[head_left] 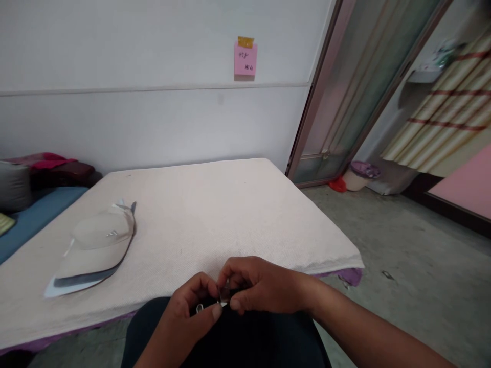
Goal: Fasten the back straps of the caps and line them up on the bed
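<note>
The handwriting I can make out is on the pink note [245, 62] stuck to the wall [153, 46] with brownish-yellow tape [246, 42]: its top line seems to read "45" and then an 8 or a g, while the lower characters are too small for me. On the pale cap [90, 255], lying at the left of the cloth-covered counter [215, 204], I see a small mark of slanted bars, with no letters I can read. My left hand [184, 309] and right hand [264, 289] nearly meet in front of the counter's near edge, over my dark-clothed lap [249, 340]. The fingers of both are curled to a narrow pinch, thumbs against forefingers, on a small metal piece [223, 304] between them. It looks silvery, with a bright, pointed bit showing; a little loop [199, 308] shows beside my left thumb. My fingertips hide the rest.
</note>
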`<action>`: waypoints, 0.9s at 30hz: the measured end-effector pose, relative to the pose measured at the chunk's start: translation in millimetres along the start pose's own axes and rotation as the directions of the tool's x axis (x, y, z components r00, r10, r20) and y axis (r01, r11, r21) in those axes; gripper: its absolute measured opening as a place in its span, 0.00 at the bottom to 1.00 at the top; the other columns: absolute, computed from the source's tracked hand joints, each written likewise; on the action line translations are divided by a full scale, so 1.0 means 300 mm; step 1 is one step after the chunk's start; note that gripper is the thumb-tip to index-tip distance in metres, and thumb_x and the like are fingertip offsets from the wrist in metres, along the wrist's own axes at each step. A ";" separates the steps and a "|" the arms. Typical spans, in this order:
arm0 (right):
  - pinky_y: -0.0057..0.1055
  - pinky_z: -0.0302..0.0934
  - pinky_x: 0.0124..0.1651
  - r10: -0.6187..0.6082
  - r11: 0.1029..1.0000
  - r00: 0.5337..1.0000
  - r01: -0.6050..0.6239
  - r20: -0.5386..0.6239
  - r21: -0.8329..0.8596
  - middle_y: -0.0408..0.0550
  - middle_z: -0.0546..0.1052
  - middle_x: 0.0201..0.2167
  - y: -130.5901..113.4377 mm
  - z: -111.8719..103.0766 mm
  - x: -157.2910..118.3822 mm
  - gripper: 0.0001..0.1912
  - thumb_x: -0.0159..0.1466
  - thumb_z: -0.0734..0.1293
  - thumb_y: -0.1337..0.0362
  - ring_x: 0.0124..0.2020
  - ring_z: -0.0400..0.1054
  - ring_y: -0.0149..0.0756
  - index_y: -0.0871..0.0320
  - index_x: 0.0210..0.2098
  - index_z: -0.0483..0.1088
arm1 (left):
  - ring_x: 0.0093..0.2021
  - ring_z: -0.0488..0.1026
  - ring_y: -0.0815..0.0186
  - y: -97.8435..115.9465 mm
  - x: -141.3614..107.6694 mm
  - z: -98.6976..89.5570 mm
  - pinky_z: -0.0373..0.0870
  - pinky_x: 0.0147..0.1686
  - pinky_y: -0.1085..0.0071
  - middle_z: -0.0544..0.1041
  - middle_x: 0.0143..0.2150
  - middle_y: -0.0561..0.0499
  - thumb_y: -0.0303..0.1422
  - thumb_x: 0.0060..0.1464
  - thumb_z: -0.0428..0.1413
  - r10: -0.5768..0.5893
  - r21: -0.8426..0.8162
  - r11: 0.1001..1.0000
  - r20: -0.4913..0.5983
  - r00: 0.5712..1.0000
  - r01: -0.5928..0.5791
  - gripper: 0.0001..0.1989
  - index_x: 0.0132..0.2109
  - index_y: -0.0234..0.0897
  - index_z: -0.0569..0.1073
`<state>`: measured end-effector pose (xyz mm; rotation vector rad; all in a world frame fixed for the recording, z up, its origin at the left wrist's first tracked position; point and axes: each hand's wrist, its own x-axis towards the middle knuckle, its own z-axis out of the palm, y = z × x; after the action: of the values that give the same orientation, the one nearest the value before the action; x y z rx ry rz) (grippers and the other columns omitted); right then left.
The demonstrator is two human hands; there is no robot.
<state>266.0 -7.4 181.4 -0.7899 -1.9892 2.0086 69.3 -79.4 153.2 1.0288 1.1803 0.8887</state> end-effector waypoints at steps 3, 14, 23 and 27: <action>0.24 0.55 0.29 -0.021 0.995 0.999 0.018 -0.033 -0.095 0.40 0.71 0.27 -0.009 0.009 -0.010 0.17 0.56 0.63 0.72 0.27 0.63 0.28 0.56 0.45 0.66 | 0.29 0.64 0.68 0.004 -0.001 -0.001 0.60 0.30 0.73 0.74 0.30 0.54 0.34 0.48 0.61 0.010 0.030 1.000 -0.010 1.000 -0.010 0.07 0.33 0.39 0.70; 0.28 0.57 0.35 -0.139 0.925 0.985 0.093 -0.103 -0.367 0.40 0.72 0.29 -0.053 0.026 -0.025 0.27 0.59 0.57 0.75 0.28 0.64 0.29 0.53 0.57 0.61 | 0.33 0.68 0.66 -0.006 0.011 0.017 0.63 0.35 0.71 0.75 0.31 0.54 0.37 0.49 0.62 0.081 0.049 0.996 -0.016 0.997 -0.080 0.09 0.32 0.40 0.70; 0.25 0.55 0.28 -0.077 0.987 0.983 0.051 -0.168 -0.154 0.37 0.68 0.25 0.011 0.013 0.004 0.16 0.58 0.61 0.72 0.23 0.62 0.26 0.55 0.45 0.66 | 0.27 0.62 0.70 0.004 0.004 0.018 0.60 0.28 0.74 0.71 0.28 0.56 0.39 0.52 0.59 -0.004 -0.004 1.000 -0.010 1.000 0.004 0.08 0.34 0.40 0.70; 0.23 0.55 0.26 -0.052 0.997 0.986 0.059 -0.160 0.042 0.38 0.68 0.26 0.051 -0.003 0.023 0.14 0.55 0.63 0.72 0.24 0.62 0.25 0.57 0.41 0.67 | 0.29 0.63 0.69 0.006 0.009 0.022 0.60 0.30 0.74 0.71 0.29 0.56 0.37 0.50 0.61 0.038 0.057 0.998 -0.009 0.999 -0.037 0.08 0.33 0.40 0.70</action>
<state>263.9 -4.3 164.8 -0.8464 -1.8490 1.8907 76.4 -77.3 154.6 1.0964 1.2043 0.8949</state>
